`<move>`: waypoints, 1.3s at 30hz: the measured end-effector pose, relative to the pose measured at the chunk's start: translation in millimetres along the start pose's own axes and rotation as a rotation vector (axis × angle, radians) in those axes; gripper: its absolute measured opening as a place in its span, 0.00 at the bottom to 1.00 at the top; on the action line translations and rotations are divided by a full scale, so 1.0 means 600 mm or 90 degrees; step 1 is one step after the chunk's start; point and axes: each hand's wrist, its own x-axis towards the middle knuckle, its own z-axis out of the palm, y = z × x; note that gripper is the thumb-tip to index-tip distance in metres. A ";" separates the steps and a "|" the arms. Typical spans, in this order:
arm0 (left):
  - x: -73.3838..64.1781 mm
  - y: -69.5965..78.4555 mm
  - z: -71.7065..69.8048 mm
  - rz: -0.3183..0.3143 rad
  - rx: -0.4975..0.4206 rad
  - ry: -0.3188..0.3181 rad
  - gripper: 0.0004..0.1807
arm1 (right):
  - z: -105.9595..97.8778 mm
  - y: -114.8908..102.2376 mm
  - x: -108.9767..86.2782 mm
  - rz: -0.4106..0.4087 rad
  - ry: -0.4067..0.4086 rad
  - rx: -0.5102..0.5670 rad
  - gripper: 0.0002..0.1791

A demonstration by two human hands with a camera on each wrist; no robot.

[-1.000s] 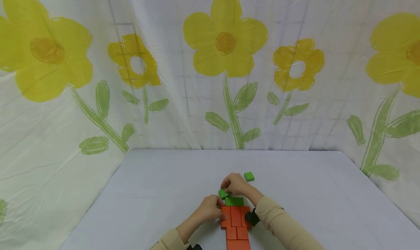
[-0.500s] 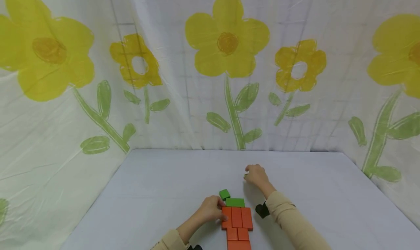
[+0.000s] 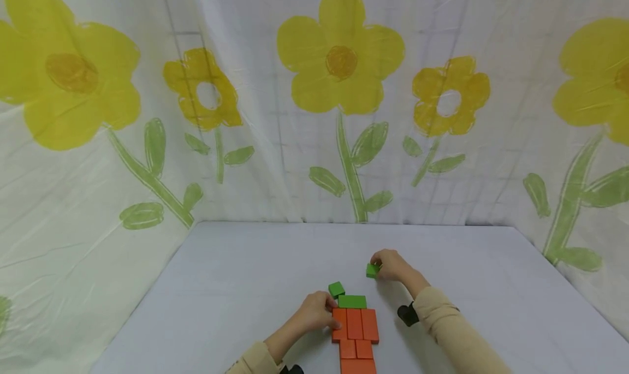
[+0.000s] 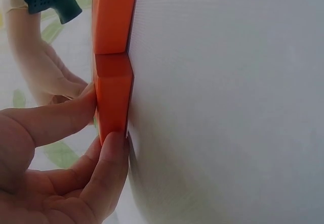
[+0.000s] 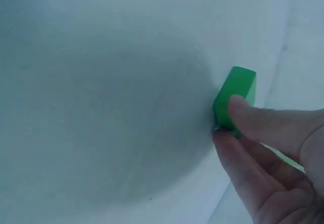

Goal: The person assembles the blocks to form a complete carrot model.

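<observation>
My left hand (image 3: 314, 311) holds the left orange block (image 3: 339, 333) of a flat layout, thumb on its top and fingers at its far end. In the left wrist view that orange block (image 4: 112, 102) shows between thumb and fingers. My right hand (image 3: 391, 266) pinches a small green block (image 3: 372, 271) farther back and to the right. The right wrist view has this green block (image 5: 236, 90) between thumb and fingers, close over the white surface. A long green block (image 3: 352, 302) lies along the far end of the orange ones, with a small green block (image 3: 336, 289) at its left corner.
More orange blocks (image 3: 355, 325) lie side by side and continue toward the near edge, out of frame. The white table (image 3: 255, 265) ends at a hanging flowered curtain (image 3: 295, 161). A dark device (image 3: 409, 314) sits on the right wrist.
My right hand has let go of the small green block by the long one, reached back right and taken hold of the other small green block. The left hand keeps its place.
</observation>
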 end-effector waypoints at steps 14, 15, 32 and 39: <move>0.000 0.003 -0.003 0.006 0.008 0.002 0.17 | 0.004 -0.015 -0.046 -0.090 -0.034 0.097 0.16; 0.000 0.003 -0.003 0.005 0.008 0.002 0.17 | 0.004 -0.016 -0.049 -0.094 -0.034 0.101 0.16; 0.001 0.002 0.002 -0.007 0.018 0.008 0.17 | 0.019 -0.015 -0.063 -0.117 -0.050 0.126 0.14; 0.001 0.000 0.003 -0.001 0.019 0.011 0.16 | 0.025 -0.016 -0.062 -0.104 -0.038 0.093 0.14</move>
